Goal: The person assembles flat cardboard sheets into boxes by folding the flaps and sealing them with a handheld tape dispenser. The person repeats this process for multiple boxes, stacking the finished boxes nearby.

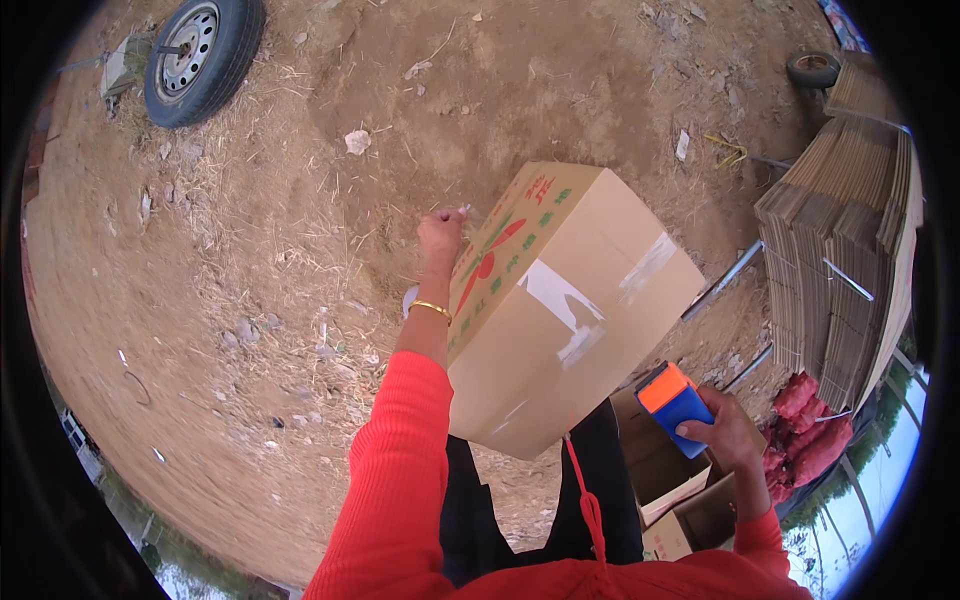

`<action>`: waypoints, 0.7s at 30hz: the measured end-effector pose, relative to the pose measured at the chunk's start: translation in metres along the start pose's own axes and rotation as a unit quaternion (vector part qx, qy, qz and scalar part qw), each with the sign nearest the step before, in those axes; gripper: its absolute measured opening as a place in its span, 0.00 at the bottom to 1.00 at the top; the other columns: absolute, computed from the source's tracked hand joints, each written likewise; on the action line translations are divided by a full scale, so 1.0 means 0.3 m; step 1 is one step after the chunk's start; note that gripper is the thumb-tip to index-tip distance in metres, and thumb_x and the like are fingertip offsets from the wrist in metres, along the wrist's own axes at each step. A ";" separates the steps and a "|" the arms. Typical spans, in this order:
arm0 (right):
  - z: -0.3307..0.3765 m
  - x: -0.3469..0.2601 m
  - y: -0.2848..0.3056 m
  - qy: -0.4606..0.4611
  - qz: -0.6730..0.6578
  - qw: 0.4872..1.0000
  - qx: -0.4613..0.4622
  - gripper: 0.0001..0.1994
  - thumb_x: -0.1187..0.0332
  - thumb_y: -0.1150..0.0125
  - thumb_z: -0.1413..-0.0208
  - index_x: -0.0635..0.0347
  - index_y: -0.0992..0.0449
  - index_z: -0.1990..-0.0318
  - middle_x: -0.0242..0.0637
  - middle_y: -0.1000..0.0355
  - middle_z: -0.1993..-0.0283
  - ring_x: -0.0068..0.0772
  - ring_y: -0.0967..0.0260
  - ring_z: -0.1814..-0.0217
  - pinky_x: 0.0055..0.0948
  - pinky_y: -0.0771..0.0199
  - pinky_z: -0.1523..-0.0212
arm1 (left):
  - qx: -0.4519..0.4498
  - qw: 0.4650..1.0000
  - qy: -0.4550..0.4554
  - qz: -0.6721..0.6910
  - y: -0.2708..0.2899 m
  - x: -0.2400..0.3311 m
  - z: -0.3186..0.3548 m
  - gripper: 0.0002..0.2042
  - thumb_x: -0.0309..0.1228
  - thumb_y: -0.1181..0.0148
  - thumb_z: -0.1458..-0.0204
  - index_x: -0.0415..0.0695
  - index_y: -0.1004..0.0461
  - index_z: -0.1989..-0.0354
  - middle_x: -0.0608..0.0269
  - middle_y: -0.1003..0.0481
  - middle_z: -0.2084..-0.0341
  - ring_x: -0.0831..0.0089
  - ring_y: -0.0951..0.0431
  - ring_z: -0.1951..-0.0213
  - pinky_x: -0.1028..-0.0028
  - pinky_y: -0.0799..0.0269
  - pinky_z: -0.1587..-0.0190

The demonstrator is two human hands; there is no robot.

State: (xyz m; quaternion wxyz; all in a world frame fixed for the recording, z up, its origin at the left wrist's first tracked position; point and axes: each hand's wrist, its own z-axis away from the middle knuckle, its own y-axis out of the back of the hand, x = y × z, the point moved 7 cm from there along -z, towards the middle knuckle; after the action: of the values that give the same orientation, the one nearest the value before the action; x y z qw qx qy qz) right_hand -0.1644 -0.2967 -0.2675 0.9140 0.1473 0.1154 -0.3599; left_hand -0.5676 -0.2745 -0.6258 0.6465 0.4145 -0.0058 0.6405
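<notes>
A tan cardboard box (590, 260) with red and green printing on one side is tipped up in front of me, clear tape across its bottom seam. My left hand (441, 235) reaches along the printed side and grips the box's far upper corner; a gold bangle sits on that wrist. My right hand (722, 432) is low at the right, below the box, closed on a blue and orange tape dispenser (672, 403). Both arms wear red sleeves.
Bare dirt with dry straw and scattered stones lies all around. A car tyre on its rim (200, 55) is at the top left. A tall stack of flattened cartons (845, 250) stands at the right, red mesh sacks (810, 435) below it, open cartons (680, 500) beside my legs.
</notes>
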 end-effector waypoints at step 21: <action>-0.088 0.184 -0.031 0.036 0.021 0.998 0.044 0.18 0.61 0.29 0.59 0.65 0.27 0.67 0.39 0.30 0.75 0.25 0.33 0.72 0.30 0.30 0.68 | -0.341 0.938 -0.044 -0.053 -0.225 0.220 0.162 0.39 0.61 0.58 0.45 0.43 0.48 0.33 0.42 0.44 0.36 0.51 0.40 0.37 0.66 0.43 0.37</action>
State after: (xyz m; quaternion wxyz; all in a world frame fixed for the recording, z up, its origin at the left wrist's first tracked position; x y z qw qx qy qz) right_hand -0.1344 -0.3283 -0.3114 0.9093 0.2027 0.1293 -0.3396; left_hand -0.4741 -0.2353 -0.5941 0.7812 0.1968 -0.2300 0.5460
